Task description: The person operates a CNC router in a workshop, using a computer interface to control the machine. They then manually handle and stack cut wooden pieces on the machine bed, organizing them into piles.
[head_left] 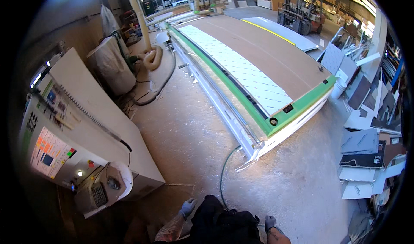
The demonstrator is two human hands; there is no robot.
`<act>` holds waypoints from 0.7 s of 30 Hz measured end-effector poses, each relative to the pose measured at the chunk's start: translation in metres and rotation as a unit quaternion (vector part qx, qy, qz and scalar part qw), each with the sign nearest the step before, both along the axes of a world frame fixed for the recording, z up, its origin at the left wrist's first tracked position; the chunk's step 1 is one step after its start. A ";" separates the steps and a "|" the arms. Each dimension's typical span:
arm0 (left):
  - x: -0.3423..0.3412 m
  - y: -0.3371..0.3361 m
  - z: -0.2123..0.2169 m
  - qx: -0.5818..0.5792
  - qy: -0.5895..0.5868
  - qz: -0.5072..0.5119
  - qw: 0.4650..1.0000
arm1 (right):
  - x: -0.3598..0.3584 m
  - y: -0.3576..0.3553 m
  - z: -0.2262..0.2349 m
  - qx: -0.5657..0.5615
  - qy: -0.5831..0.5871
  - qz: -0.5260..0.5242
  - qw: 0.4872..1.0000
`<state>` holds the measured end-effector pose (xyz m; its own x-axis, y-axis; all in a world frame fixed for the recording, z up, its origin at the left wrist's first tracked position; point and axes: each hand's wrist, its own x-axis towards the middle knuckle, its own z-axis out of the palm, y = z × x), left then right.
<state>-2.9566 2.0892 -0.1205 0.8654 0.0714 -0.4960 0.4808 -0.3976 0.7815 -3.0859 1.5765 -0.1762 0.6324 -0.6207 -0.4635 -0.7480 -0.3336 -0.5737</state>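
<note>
My left hand (188, 207), in a grey glove, hangs low beside my dark clothing with its fingers loosely stretched and nothing visible in them. On the other side of my body, my gloved right hand (270, 222) is curled closed; what it holds, if anything, is hidden. A thin dark green hose (222, 175) runs from the near corner of a large flat machine bed (279, 126) down to my waist, where my body covers it. On the green-edged bed lie a wide brown sheet (258, 50) and a long white strip (237, 67) with printed film.
At left stands a white control cabinet (99, 119) with a lit screen (51, 152), keyboard (98, 194) and mouse (113, 183). Offcut panels (360, 140) pile up along the right, near a white bucket (339, 88). A forklift (302, 17) is parked behind. Dust and chips cover the floor (185, 127).
</note>
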 end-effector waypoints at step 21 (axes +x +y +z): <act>0.525 -0.403 0.022 -0.275 -0.105 -0.058 0.954 | 0.592 -0.219 0.134 0.001 -0.224 0.125 0.966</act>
<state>-2.4316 1.6860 -0.0984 0.9357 -0.2523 -0.2464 0.2690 0.0585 0.9614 -2.4939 1.3573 -0.0424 0.9003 -0.4213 -0.1093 -0.3200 -0.4706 -0.8223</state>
